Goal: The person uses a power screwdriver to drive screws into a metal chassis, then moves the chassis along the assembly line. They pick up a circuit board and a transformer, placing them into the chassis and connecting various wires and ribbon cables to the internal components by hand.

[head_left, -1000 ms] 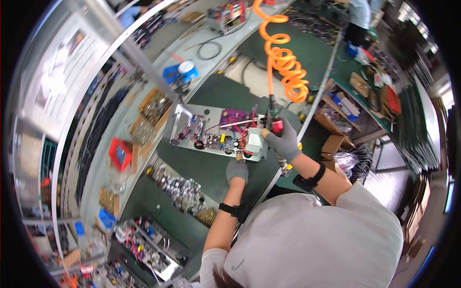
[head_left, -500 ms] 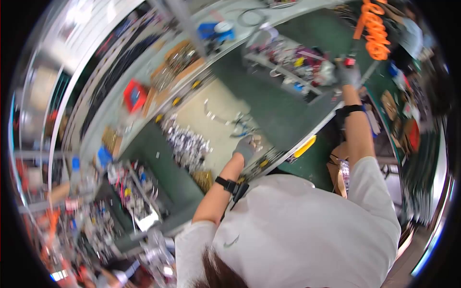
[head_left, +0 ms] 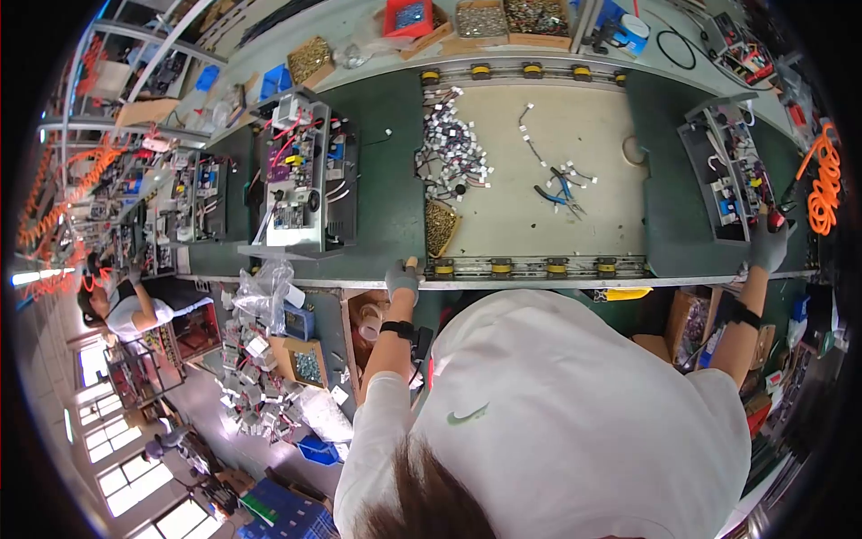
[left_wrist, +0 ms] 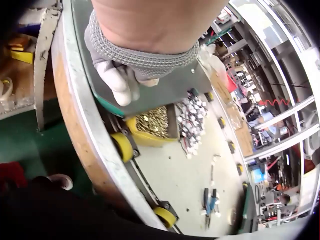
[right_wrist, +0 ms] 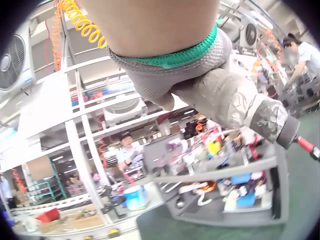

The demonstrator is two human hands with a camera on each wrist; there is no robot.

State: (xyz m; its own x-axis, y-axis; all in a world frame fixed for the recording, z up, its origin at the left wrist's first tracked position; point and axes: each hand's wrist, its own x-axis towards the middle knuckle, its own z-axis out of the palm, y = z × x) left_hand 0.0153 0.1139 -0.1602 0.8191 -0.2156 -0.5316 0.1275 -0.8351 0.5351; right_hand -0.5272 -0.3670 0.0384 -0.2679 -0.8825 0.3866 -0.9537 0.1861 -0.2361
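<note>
My gloved right hand (head_left: pixel 766 244) grips a power screwdriver, its body wrapped in silver tape (right_wrist: pixel 272 120) and its red-sleeved bit (right_wrist: pixel 306 145) pointing away from the palm. In the head view this hand is right beside an open metal chassis (head_left: pixel 709 171) filled with circuit parts, at the bench's right end. My gloved left hand (head_left: pixel 402 277) is at the bench's front edge, over the corner of the left green mat (left_wrist: pixel 160 95). Its fingers (left_wrist: pixel 117 85) hang loosely downward, close to a yellow bin of brass-coloured screws (left_wrist: pixel 152 122).
White connectors (head_left: pixel 453 144) lie heaped beside the bin. Blue-handled pliers (head_left: pixel 561 190) and short cables lie on the pale middle section, bordered by yellow rollers (head_left: pixel 501 267). Another chassis (head_left: pixel 296 180) stands on the left mat. An orange coiled hose (head_left: pixel 823 184) hangs at right.
The head view has swung round, putting the chassis the hands worked at on the far right. The right hand has stayed by it with the screwdriver. The left hand has drawn away to the front edge.
</note>
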